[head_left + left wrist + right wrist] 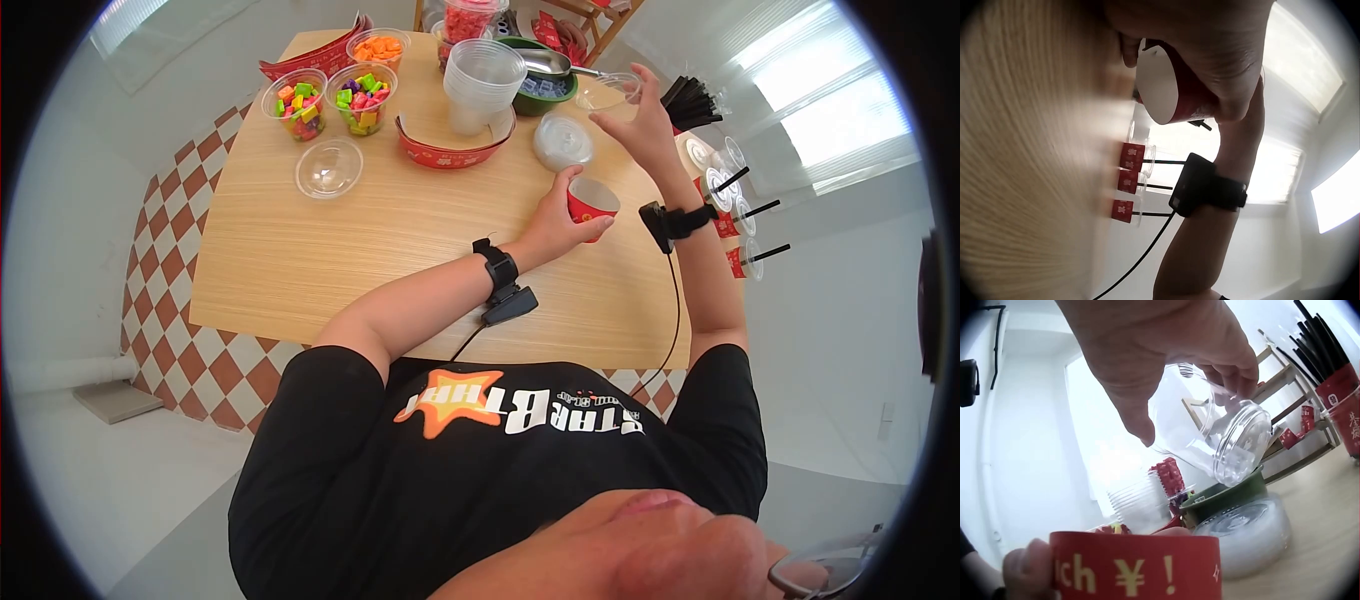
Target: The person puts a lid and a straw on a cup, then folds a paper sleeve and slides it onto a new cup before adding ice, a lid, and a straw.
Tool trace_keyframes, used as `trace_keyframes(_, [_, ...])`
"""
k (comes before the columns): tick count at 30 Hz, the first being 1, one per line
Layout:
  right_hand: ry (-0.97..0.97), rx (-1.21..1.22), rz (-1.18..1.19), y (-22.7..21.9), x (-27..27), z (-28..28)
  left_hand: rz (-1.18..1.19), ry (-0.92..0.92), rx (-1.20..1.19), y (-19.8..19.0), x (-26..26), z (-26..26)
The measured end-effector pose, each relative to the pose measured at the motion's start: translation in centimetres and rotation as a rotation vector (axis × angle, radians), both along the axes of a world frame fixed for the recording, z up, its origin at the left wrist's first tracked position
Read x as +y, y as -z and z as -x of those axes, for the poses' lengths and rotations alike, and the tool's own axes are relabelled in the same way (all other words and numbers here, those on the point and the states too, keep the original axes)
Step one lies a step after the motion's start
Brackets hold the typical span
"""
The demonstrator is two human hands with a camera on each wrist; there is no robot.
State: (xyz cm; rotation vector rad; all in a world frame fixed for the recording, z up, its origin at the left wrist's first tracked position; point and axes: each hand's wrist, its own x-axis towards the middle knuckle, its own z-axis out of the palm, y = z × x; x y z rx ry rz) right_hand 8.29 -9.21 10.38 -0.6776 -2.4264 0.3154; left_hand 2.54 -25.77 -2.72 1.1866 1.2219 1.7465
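Observation:
My left hand (pixel 560 222) holds a red paper cup sleeve (pixel 592 203) low over the table, thumb and fingers curled round its sides. Its white inside faces up in the head view, and yellow print shows on it in the right wrist view. Above and beyond it, my right hand (pixel 645 125) grips a clear plastic cup (pixel 1210 425) that lies tilted, apart from the sleeve. The cup looks empty. Below it are a stack of clear lids (pixel 563 142) and a green bowl (pixel 545 95) of bluish clear pieces, with a metal scoop (pixel 545 62) across it.
A tall stack of clear cups (pixel 482 75) stands among curved red sleeves (pixel 450 155). Cups of coloured cubes (pixel 362 98) and a domed lid (pixel 329 168) sit at the left. Black straws (pixel 690 103) and several sleeved cups (pixel 735 258) line the right edge.

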Motion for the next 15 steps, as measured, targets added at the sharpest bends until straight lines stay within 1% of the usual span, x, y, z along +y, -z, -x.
trace_keyframes(1, [-0.009, 0.000, -0.004, -0.2, 0.2, 1.1, -0.007, 0.000, 0.015, 0.0, 0.0, 0.1])
trace_keyframes(3, [0.086, -0.163, -0.387, -0.2, 0.5, 3.4, -0.007, 0.011, 0.002, 0.3, 0.1, 0.2])
trace_keyframes(4, [0.078, -0.164, -0.390, -0.2, 0.6, 4.4, -0.002, 0.034, -0.013, 0.2, 0.0, 0.2])
trace_keyframes(6, [0.137, -0.323, -0.575, 0.1, 0.7, 6.0, 0.015, 0.036, -0.002, 0.0, -0.2, 0.3])
trace_keyframes(7, [0.133, -0.322, -0.577, 0.3, 0.7, 6.6, 0.033, 0.045, 0.012, 0.0, -0.2, 0.3])
trace_keyframes(9, [0.170, -0.423, -0.719, 0.7, 0.8, 7.5, 0.022, 0.045, 0.007, 0.1, -0.1, 0.2])
trace_keyframes(13, [0.198, -0.383, -0.733, 0.6, 0.8, 8.1, 0.020, 0.049, 0.011, 0.2, 0.0, 0.2])
trace_keyframes(15, [0.249, -0.156, -0.653, -0.2, 0.4, 8.2, 0.015, 0.046, 0.007, 0.3, 0.0, 0.2])
